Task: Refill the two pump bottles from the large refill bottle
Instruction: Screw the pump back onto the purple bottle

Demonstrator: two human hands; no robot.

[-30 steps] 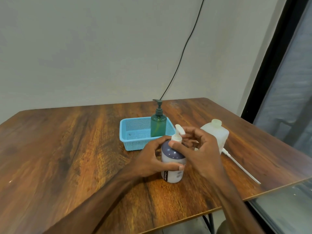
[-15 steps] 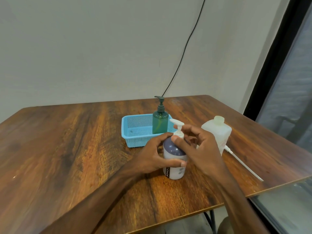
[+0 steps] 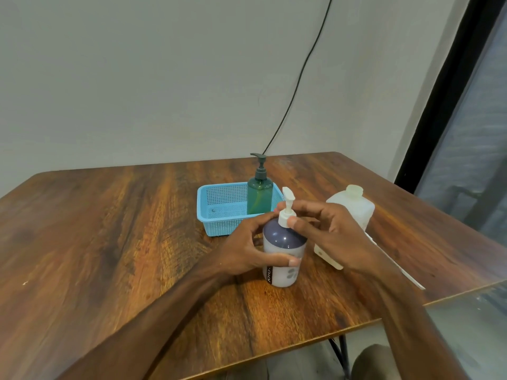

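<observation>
A white pump bottle (image 3: 282,259) with a dark blue shoulder stands upright on the wooden table (image 3: 109,242). My left hand (image 3: 247,248) wraps around its body. My right hand (image 3: 332,234) pinches the white pump collar (image 3: 286,215) at the neck, thumb in front. A green pump bottle (image 3: 259,197) stands in a blue basket (image 3: 219,207) behind. The large translucent refill bottle (image 3: 354,212) with a cream cap stands to the right, partly hidden by my right hand.
A loose white pump tube (image 3: 397,267) lies on the table to the right of my right hand, near the table's right edge. A black cable (image 3: 299,75) runs down the wall behind. A dark window frame (image 3: 439,91) is at right.
The white pump nozzle has turned under my right hand's fingers, from pointing right to pointing away. The left hand keeps its hold on the bottle body.
</observation>
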